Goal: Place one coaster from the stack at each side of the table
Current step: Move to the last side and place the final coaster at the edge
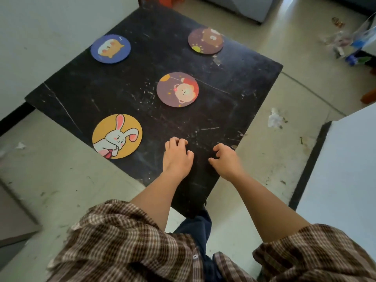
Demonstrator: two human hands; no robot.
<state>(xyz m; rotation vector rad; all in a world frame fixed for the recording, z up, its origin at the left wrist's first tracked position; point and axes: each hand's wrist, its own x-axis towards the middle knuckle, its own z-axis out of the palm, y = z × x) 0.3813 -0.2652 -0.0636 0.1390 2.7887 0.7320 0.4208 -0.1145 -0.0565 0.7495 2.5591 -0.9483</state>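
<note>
Round picture coasters lie flat on the black table [114, 94]. A yellow rabbit coaster [117, 136] sits at the near left edge. A blue cat coaster [110, 49] is at the far left, a brown bear coaster [205, 40] at the far right. A purple lion coaster [177, 89] rests near the middle; whether more lie under it I cannot tell. My left hand [177, 157] and my right hand [226, 162] hover over the near corner, fingers curled and apart, holding nothing.
The table stands on a pale tiled floor [280, 159] with scraps of paper [274, 119]. A white wall [40, 27] runs along the left, a white cabinet [345, 163] stands at the right, and clutter [354, 43] lies at the far right.
</note>
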